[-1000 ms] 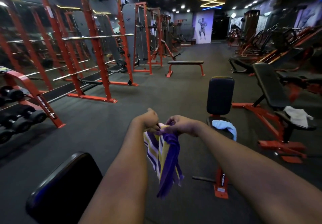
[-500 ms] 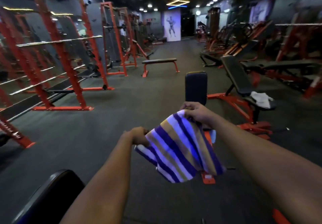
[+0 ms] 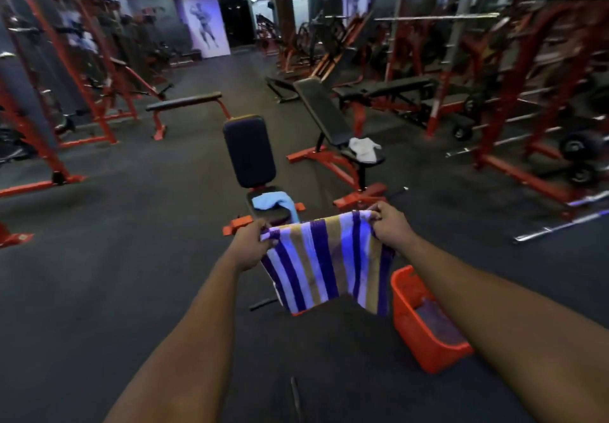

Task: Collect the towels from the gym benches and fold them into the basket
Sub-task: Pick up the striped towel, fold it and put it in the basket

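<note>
No readable writing or brand anywhere. Holding the striped towel (image 3: 329, 261) spread out in the air, left hand (image 3: 252, 244) pinching its upper left corner, right hand (image 3: 390, 225) gripping the upper right, fingers of both closed on the top edge. Hanging just beside the orange basket (image 3: 418, 340). Lying on benches beyond: a blue towel (image 3: 273, 201) and a white towel (image 3: 362, 147).

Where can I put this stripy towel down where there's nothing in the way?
Bare floor left of the upright bench. The flat bench is free too. The basket sits right beside the striped towel. Other seats hold a blue towel and a white towel.
</note>
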Action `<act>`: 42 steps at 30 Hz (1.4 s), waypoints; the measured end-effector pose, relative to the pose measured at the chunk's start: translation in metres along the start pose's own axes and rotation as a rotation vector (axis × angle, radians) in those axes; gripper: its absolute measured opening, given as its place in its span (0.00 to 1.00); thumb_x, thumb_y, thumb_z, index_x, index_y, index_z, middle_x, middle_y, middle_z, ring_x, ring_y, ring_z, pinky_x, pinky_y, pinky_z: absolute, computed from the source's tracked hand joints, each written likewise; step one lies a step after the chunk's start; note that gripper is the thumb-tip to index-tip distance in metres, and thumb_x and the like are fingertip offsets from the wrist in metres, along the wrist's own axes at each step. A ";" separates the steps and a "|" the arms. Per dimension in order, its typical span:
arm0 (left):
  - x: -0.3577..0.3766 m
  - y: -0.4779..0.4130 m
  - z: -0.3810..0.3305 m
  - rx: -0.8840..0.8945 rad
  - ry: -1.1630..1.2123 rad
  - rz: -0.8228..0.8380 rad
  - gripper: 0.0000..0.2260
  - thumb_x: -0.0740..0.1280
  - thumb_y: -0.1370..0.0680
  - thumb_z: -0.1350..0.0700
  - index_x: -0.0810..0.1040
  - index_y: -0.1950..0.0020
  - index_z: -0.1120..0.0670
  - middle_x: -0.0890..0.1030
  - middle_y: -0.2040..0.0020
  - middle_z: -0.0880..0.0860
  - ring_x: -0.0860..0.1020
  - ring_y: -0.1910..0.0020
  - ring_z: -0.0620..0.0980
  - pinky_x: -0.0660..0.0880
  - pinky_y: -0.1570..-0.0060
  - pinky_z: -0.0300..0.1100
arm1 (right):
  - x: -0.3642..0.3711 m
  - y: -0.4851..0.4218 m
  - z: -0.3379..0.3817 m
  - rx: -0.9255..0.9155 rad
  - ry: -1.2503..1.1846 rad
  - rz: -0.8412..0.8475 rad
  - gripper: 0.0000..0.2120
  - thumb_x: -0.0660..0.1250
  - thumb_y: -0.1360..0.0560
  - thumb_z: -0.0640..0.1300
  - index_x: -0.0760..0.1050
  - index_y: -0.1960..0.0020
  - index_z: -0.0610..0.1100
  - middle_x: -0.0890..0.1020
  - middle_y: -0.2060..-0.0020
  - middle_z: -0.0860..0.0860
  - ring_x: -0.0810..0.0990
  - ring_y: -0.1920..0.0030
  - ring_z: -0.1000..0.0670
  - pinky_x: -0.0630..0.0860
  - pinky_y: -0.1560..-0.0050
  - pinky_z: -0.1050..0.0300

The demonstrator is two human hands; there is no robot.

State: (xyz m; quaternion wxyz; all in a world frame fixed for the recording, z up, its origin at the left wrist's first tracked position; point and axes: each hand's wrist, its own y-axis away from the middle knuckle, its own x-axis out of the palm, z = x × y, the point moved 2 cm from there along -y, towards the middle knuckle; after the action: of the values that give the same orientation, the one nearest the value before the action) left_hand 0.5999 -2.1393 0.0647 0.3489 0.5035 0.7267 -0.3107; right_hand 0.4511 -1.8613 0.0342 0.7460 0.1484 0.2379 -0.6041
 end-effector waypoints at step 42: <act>0.692 -0.214 -0.151 -0.559 0.033 0.632 0.10 0.66 0.26 0.59 0.75 0.48 0.62 0.82 0.53 0.65 0.79 0.51 0.67 0.71 0.58 0.48 | -0.147 -0.252 -0.608 0.464 0.349 0.463 0.10 0.58 0.33 0.47 0.75 0.56 0.47 0.81 0.63 0.47 0.80 0.59 0.45 0.76 0.56 0.53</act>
State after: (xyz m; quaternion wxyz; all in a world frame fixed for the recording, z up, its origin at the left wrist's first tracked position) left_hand 0.1953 -1.7260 -0.3965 0.5385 0.5926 0.5983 0.0290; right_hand 0.0763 -1.4872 -0.3829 0.7575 0.4643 0.1785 -0.4228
